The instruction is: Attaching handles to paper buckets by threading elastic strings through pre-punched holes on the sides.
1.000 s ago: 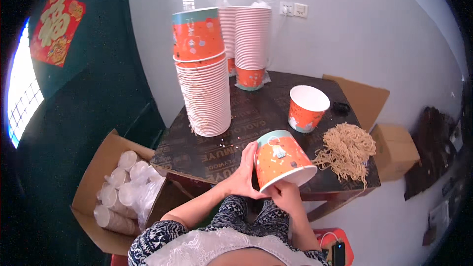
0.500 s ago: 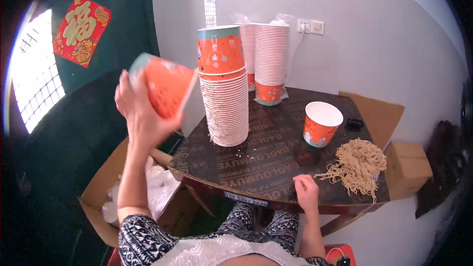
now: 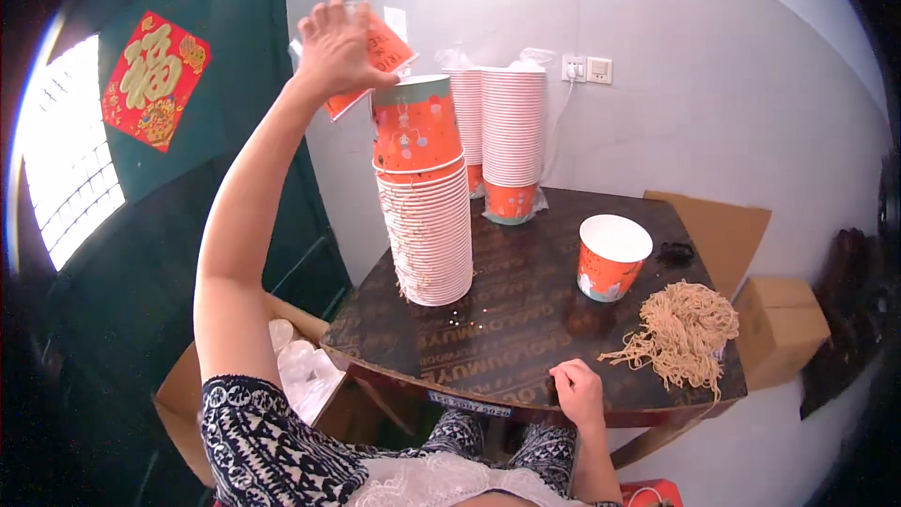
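My left hand (image 3: pixel 330 45) is raised above the table's left side, its fingers wrapped round an orange paper cup (image 3: pixel 389 43). That cup is tilted, and my fingers hide part of it. Right beside and below it stands a tall stack of upside-down paper cups (image 3: pixel 424 239), their white rims piled up with bits of tan string around them. On top sits an orange and green cup (image 3: pixel 413 127). My right hand (image 3: pixel 579 394) rests at the front edge of the table with its fingers curled closed; whether anything is in them is hidden.
On the dark table (image 3: pixel 526 319) an upright orange cup (image 3: pixel 610 268) stands near a heap of tan strings (image 3: pixel 690 333). Bagged cup stacks (image 3: pixel 512 127) stand at the back by the wall. An open cardboard box (image 3: pixel 188 413) with clear plastic sits at lower left.
My left hand has lifted the paper cup up and to the right, to the top of the stack. My right hand stays at the table's edge.
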Motion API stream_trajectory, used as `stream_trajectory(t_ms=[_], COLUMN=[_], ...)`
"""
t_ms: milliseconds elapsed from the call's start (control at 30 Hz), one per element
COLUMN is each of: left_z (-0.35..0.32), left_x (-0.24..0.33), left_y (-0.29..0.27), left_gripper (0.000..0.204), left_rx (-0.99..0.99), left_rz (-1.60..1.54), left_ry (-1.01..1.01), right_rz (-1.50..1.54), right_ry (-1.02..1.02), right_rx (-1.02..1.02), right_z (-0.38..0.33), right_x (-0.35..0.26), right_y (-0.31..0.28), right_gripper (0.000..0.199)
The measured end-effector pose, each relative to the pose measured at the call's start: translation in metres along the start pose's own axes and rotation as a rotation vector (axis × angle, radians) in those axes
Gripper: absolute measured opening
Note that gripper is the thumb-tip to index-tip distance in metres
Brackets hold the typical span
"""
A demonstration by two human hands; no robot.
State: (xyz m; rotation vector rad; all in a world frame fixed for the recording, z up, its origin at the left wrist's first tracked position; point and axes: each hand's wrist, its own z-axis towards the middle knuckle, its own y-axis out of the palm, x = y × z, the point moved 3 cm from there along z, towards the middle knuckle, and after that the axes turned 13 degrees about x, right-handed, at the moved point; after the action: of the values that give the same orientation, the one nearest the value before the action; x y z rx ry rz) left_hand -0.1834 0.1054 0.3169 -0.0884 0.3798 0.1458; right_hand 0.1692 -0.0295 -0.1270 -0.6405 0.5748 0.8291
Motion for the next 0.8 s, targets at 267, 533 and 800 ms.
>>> stream_trajectory(t_ms=[267, 533, 800], left_z=[0.01, 0.012, -0.027], left_x=[0.071, 0.054, 0.061], left_y=[0.038, 0.076, 0.097], left_gripper=[0.124, 0.065, 0.056], left_rx=[-0.077, -0.228, -0.381], left_rz=[-0.154, -0.212, -0.437], left_ry=[0.127, 0.052, -0.045], right_rz=[-0.017, 0.0, -0.048], right_ry=[-0.016, -0.013, -0.054], right_rx=[0.004, -0.019, 0.004], right_z=[0.001, 0.002, 0.0], right_x=[-0.004, -0.003, -0.009], right_y=[0.0, 0.002, 0.003], right_gripper=[0.01, 0.009, 0.006])
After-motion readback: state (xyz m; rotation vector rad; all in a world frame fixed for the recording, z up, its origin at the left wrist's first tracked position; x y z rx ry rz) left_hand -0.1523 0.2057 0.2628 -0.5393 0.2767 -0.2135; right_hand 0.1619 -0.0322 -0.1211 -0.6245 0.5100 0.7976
